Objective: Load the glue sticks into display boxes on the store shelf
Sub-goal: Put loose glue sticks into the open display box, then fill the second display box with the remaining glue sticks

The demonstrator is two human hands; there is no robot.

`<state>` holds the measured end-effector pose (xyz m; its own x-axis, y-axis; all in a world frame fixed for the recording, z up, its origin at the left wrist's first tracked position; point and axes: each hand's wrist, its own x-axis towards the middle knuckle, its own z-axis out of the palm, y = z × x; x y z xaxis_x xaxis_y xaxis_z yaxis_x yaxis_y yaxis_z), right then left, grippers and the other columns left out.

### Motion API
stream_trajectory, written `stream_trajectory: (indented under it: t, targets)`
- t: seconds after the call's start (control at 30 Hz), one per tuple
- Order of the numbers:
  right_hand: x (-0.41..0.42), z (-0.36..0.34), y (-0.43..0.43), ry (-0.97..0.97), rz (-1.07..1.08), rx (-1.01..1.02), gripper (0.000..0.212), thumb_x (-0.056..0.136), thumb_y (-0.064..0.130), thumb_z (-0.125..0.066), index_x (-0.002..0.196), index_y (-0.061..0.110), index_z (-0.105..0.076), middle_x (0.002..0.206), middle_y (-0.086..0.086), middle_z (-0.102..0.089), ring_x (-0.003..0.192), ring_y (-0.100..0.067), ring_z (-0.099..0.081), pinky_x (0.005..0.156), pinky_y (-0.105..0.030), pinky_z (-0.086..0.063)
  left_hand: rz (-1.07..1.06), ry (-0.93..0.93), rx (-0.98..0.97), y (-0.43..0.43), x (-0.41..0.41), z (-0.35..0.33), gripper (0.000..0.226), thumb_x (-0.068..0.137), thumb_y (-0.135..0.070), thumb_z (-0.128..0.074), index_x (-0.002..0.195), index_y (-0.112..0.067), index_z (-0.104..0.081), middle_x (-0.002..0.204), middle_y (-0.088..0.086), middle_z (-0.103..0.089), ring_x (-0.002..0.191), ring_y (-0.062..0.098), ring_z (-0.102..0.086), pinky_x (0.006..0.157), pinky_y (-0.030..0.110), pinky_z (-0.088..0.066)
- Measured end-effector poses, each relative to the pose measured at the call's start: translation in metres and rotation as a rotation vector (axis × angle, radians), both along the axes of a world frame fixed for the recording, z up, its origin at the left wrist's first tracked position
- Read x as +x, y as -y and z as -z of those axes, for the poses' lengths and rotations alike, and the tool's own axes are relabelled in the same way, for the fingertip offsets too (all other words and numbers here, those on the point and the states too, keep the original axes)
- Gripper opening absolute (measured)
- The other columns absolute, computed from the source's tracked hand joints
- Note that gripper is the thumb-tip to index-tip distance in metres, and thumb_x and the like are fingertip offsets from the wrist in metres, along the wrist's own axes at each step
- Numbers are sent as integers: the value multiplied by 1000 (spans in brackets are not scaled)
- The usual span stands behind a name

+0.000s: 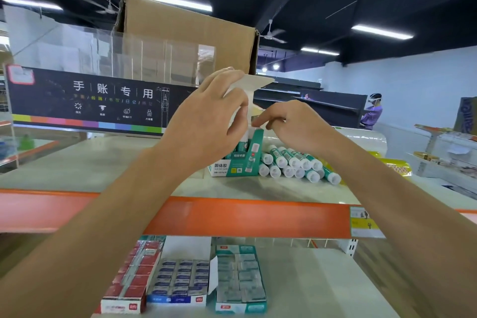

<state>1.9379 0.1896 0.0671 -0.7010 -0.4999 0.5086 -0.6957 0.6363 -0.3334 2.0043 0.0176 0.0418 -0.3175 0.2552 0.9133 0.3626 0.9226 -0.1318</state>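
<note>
A teal and white display box (236,164) stands on the top shelf (129,162), with glue sticks upright inside it. My left hand (206,119) grips the box's raised white lid flap (255,84) from the left. My right hand (291,124) reaches in from the right, its fingertips at the flap's base above the box; whether it pinches anything is hidden. A pile of several loose glue sticks (296,162), teal with white caps, lies on the shelf just right of the box.
A big cardboard carton (191,33) and a clear acrylic organiser (77,54) with a dark banner stand behind. The shelf's orange edge strip (232,217) runs across. Eraser boxes (185,279) fill the lower shelf. A person (373,111) stands far right.
</note>
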Motion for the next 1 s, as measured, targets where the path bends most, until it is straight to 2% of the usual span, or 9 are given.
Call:
stream_trajectory:
  t: [0.1, 0.17, 0.3, 0.37, 0.43, 0.47, 0.67, 0.87, 1.0]
  targets:
    - [0, 4, 0, -5, -11, 14, 56, 80, -8, -34, 93, 33, -71, 117, 0, -67, 92, -33, -66, 83, -47, -54, -5, -2, -3, -1, 0, 0, 31, 91, -24, -38, 90, -6, -62, 129, 11, -52, 126, 24, -42, 94, 14, -23]
    - [-2, 6, -2, -1, 0, 22, 58, 79, -10, -33, 99, 27, -73, 120, -1, -65, 98, -29, -65, 87, -45, -52, -11, -6, -6, -1, 0, 0, 31, 91, -25, -37, 90, -6, -62, 129, 11, -51, 126, 23, -42, 93, 15, -25]
    - [-3, 4, -2, 4, 0, 56, 59, 80, -11, -33, 104, 25, -73, 123, 0, -64, 104, -16, -61, 92, -33, -50, -3, -13, -22, -2, -1, 0, 32, 91, -25, -37, 89, -6, -62, 129, 12, -52, 126, 24, -43, 93, 19, -31]
    - [-4, 4, -4, 44, -9, 14, 59, 82, -9, -33, 101, 29, -73, 115, 3, -66, 98, -9, -63, 88, -29, -52, -13, -21, -23, -1, 0, 1, 32, 91, -24, -36, 89, -6, -62, 128, 11, -52, 125, 24, -43, 92, 20, -33]
    - [-4, 7, -7, 102, -10, -71, 57, 85, -10, -31, 104, 25, -72, 105, 9, -67, 87, 8, -61, 79, -12, -49, -18, -28, -24, 1, 0, 2, 30, 91, -23, -38, 89, -6, -62, 127, 12, -52, 124, 24, -44, 92, 20, -32]
    - [-4, 8, -8, 123, -17, -116, 56, 86, -10, -30, 106, 22, -71, 104, 10, -68, 86, 10, -61, 79, -9, -47, -20, -31, -27, 1, 0, 2, 29, 91, -22, -38, 89, -5, -62, 127, 12, -53, 123, 25, -45, 92, 22, -33]
    - [-11, 3, -9, 199, 0, -331, 48, 88, -9, -32, 115, 18, -61, 102, 0, -70, 90, -12, -68, 86, -39, -55, 10, -63, -45, 1, 4, 2, 23, 90, -15, -44, 88, -3, -63, 116, 13, -57, 110, 27, -51, 86, 23, -36]
    - [-11, -12, -4, 232, -34, -386, 33, 97, 8, -35, 111, 24, -59, 105, -3, -69, 87, -13, -69, 84, -39, -54, 47, -110, -29, 0, 9, 5, 17, 88, -9, -48, 91, -3, -63, 96, 10, -59, 91, 25, -53, 81, 25, -41]
    - [-10, -13, 2, 142, -57, -249, 27, 101, 31, -38, 111, 21, -61, 101, 1, -68, 83, -7, -67, 81, -39, -55, 40, -58, 7, -4, 11, 2, 21, 88, -16, -45, 98, -8, -62, 96, 5, -58, 86, 20, -54, 71, 29, -44]
